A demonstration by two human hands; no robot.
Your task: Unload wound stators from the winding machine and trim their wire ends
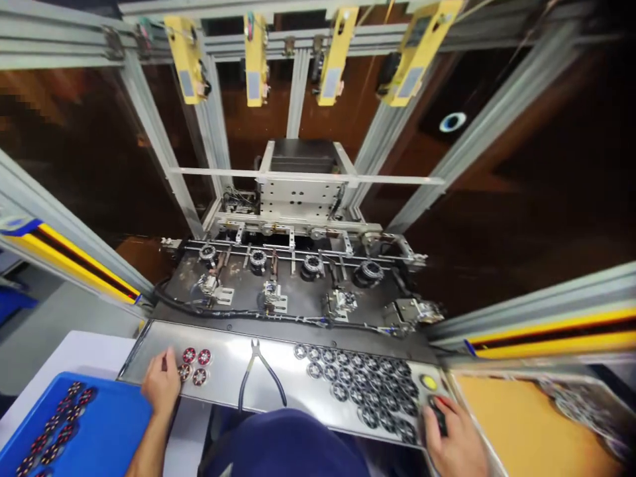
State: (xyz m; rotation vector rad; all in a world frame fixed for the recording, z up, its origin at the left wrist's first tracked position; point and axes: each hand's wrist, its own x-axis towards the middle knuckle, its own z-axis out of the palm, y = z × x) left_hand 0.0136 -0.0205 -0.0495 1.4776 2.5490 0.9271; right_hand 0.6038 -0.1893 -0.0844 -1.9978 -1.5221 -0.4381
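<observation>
My left hand (161, 384) is at the left end of the metal shelf (228, 358), its fingers closed on something small and dark that I cannot make out. Right beside it lie several red-wound round parts (203, 357). At the shelf's right end my right hand (453, 434) has its fingers closed round a dark round part (438, 417), just below a yellow button (428, 382). Many dark round parts (370, 377) cover the right half of the shelf. Pliers (258, 374) with dark handles lie spread between the two groups.
Behind the shelf stands a machine with four round fixtures (312, 266) and cables. A blue tray (109, 417) with red-wound parts is at the left. An orange-yellow surface (527, 424) in a box is at the right. Yellow-black light barriers (74, 262) flank the frame.
</observation>
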